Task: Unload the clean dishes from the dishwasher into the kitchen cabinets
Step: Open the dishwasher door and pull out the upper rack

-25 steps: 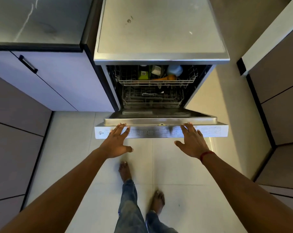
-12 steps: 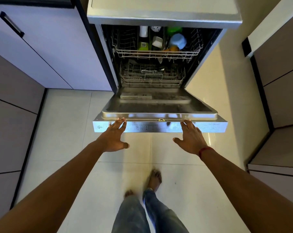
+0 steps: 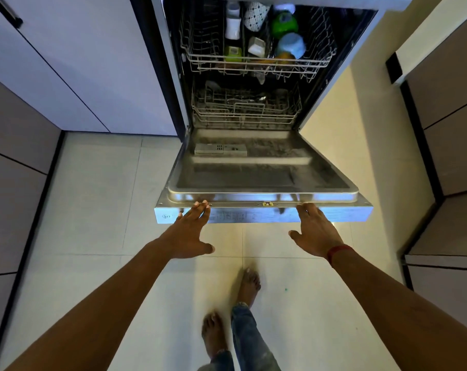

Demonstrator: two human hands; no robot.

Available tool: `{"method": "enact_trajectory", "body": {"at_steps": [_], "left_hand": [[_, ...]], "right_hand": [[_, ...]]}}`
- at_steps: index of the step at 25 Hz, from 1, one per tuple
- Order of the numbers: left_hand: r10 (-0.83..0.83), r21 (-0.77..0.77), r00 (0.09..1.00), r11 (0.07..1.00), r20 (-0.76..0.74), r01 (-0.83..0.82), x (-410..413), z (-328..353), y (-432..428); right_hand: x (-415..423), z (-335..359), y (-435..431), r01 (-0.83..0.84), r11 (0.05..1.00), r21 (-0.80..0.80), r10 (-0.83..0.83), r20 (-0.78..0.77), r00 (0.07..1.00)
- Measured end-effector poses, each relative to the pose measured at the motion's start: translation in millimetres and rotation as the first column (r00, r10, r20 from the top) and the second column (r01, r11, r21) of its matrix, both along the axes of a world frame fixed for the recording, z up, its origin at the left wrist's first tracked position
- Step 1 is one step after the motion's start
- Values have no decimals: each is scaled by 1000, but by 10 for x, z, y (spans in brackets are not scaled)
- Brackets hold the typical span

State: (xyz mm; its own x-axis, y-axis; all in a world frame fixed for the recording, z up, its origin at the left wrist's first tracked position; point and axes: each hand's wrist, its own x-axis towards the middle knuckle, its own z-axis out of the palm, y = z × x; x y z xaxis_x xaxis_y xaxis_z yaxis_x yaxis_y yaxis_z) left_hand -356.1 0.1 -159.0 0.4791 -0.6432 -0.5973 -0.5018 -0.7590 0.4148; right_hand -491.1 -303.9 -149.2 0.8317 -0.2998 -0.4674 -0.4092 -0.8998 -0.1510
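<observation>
Two hands out, both flat, nothing gripped.

Far left: grey panel fronts (image 3: 10, 183), then a pale cabinet door (image 3: 79, 62) with a dark handle (image 3: 11, 14) at its top corner.

Left hand (image 3: 189, 231): fingers straight and together, thumb spread. The fingertips (image 3: 201, 205) touch the front lip of the dishwasher door (image 3: 253, 178), left of centre.

The door is dropped open, near level, steel inner face up. The detergent dispenser (image 3: 220, 149) sits on its left half near the hinge. The control strip (image 3: 240, 216) on the door's edge faces the person.

The dishes are inside the tub, none out. The upper rack (image 3: 200, 58) is pushed in, its left half bare wire. From the middle rightward:
- white bottle-shaped piece (image 3: 232, 25), with a small green cup (image 3: 233, 53) in front of it
- patterned white cup (image 3: 255, 16)
- square white cup (image 3: 257, 46)
- green cup (image 3: 284, 22)
- pale blue bowl (image 3: 291, 45)
- orange item (image 3: 283, 58), just in front of the bowl and partly hidden

The lower rack (image 3: 213, 113) is below, also pushed in. Some metal pieces (image 3: 245, 99) lie in it, too dim to identify.

Right hand (image 3: 314, 231): same pose, fingers straight, thumb out, fingertips (image 3: 304, 208) on the door's front lip right of centre. Red thread (image 3: 336, 251) at the wrist.

Pale floor tile (image 3: 93, 210) under it all, bare feet (image 3: 249, 283) and jeans between the arms. Far right: dark-edged cabinet panels (image 3: 454, 129).
</observation>
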Motion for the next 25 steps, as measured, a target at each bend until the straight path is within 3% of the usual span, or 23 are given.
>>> {"method": "enact_trajectory", "body": {"at_steps": [13, 21, 25], "left_hand": [[115, 67, 970, 992, -212, -103, -777, -1244, 184], [54, 193, 970, 981, -237, -8, -947, -1736, 185], [30, 219, 963, 975, -269, 31, -1021, -1928, 259]], "right_hand": [[-734, -1229, 300, -21, 999, 47, 27, -137, 990], [-871, -1760, 377, 20, 994, 110, 0, -185, 983], [-939, -1966, 369, 26, 990, 138, 18, -314, 949]]}}
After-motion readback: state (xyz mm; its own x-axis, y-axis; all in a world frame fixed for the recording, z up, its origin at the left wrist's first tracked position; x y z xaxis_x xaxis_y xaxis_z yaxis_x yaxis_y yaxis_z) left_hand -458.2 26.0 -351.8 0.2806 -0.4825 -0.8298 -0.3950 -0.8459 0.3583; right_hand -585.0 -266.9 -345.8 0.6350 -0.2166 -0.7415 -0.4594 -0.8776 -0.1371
